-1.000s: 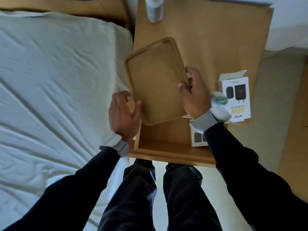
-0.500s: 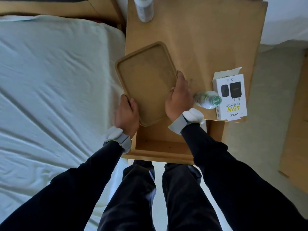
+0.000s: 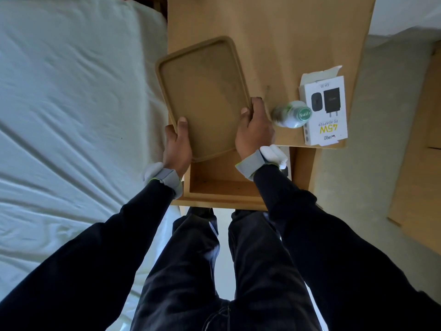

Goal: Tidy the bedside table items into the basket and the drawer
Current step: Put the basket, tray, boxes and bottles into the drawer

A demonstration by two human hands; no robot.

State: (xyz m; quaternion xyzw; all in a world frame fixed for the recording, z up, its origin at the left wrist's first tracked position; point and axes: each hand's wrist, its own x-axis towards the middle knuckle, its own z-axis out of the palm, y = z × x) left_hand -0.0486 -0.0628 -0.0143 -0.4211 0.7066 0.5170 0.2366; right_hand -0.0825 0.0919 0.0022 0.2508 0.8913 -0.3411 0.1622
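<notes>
A shallow wooden tray (image 3: 205,91) with nothing in it rests on the bedside table (image 3: 286,32), its near end hanging over the open drawer (image 3: 222,187). My left hand (image 3: 177,144) grips the tray's near left corner, thumb over the rim. My right hand (image 3: 254,130) holds its right edge. To the right of that hand, a small clear bottle with a green cap (image 3: 292,114) lies on its side. Beside the bottle lies a white 45W adapter box (image 3: 325,111) with its flap open.
A bed with a white sheet (image 3: 71,115) runs along the left of the table. Grey floor (image 3: 381,139) and a wooden panel (image 3: 424,151) are on the right. My legs stand right in front of the drawer.
Both hands slid down to the tray's near end and closed on its edges. The tray shifted slightly left and nearer, over the drawer. The tall bottle at the table's back left the view.
</notes>
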